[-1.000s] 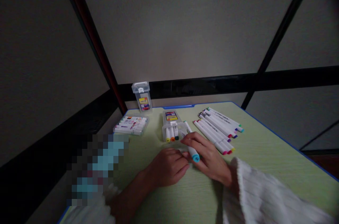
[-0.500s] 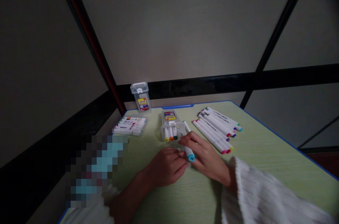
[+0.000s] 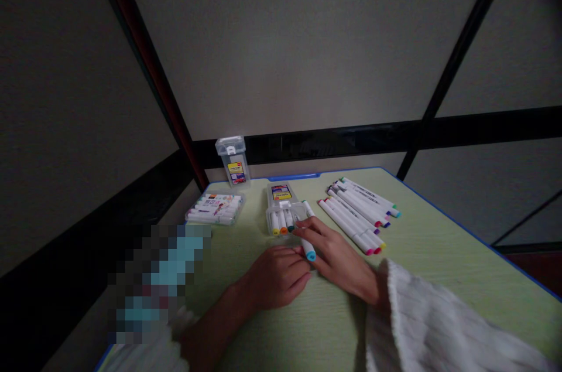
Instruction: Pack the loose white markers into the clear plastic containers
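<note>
My right hand (image 3: pixel 336 253) pinches a white marker with a light blue cap (image 3: pixel 308 248), its far end at the open mouth of a clear plastic marker case (image 3: pixel 282 211) lying flat on the green table (image 3: pixel 439 255). Three markers with yellow, orange and dark caps lie side by side in that case. My left hand (image 3: pixel 277 276) rests on the table just below the case with its fingers curled, and whether it holds anything is hidden.
A row of several loose white markers (image 3: pixel 357 212) lies to the right of the case. A second flat case full of markers (image 3: pixel 215 209) is at the left. A closed clear case (image 3: pixel 232 161) stands upright at the table's far edge. A blurred patch covers the lower left.
My right hand has pushed the blue-capped marker forward and left, closer to the case mouth. My left hand has stayed where it was.
</note>
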The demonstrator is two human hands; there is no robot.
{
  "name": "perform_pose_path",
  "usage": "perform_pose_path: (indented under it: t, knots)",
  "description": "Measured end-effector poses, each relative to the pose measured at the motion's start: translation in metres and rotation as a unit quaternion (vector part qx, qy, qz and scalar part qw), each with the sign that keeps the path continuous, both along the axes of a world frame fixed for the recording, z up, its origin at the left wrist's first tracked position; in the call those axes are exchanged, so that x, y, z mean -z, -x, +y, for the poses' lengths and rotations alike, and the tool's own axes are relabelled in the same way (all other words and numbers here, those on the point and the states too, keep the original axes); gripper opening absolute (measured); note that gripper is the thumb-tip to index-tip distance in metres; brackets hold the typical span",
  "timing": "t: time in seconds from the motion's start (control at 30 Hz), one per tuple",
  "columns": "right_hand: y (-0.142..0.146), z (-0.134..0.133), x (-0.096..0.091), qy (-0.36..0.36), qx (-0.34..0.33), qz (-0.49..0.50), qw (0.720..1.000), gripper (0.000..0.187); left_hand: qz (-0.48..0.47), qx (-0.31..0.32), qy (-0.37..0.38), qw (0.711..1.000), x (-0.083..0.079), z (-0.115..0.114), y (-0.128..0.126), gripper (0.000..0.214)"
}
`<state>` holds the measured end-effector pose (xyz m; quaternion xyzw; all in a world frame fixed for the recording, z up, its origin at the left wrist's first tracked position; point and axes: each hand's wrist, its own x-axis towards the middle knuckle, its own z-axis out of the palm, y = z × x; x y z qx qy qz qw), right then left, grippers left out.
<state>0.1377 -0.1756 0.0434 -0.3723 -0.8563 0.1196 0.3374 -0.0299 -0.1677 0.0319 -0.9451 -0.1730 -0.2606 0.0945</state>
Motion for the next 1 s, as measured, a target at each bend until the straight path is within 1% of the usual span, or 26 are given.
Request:
perform_pose_path:
  t: [0.2, 0.33, 0.6, 0.73, 1.0]
  knots:
    - [-0.0001, 0.0014, -0.0008, -0.003, -0.009, 0.001, 1.000, 0.033, -0.012, 0.007, -0.007, 1.000, 0.0013, 0.0006, -0.0005, 0.022]
    - [0.0010, 0.0005, -0.0028, 0.008, -0.003, 0.011, 1.000, 0.036, -0.004, 0.007, 0.006, 1.000, 0.0008, 0.0002, -0.0004, 0.023]
    - [0.0017, 0.0011, 0.0004, 0.006, 0.004, -0.010, 1.000, 0.031, 0.018, 0.006, 0.024, 1.000, -0.0008, 0.0002, -0.0005, 0.024]
    - [0.0022, 0.0007, 0.0001, 0.011, 0.005, -0.001, 1.000, 0.030, 0.019, 0.004, 0.026, 0.999, -0.0016, -0.0002, 0.0000, 0.022]
    - [0.0022, 0.0016, 0.0015, 0.016, 0.007, -0.001, 1.000, 0.036, 0.026, -0.002, 0.029, 0.999, -0.0027, -0.0010, -0.0004, 0.023]
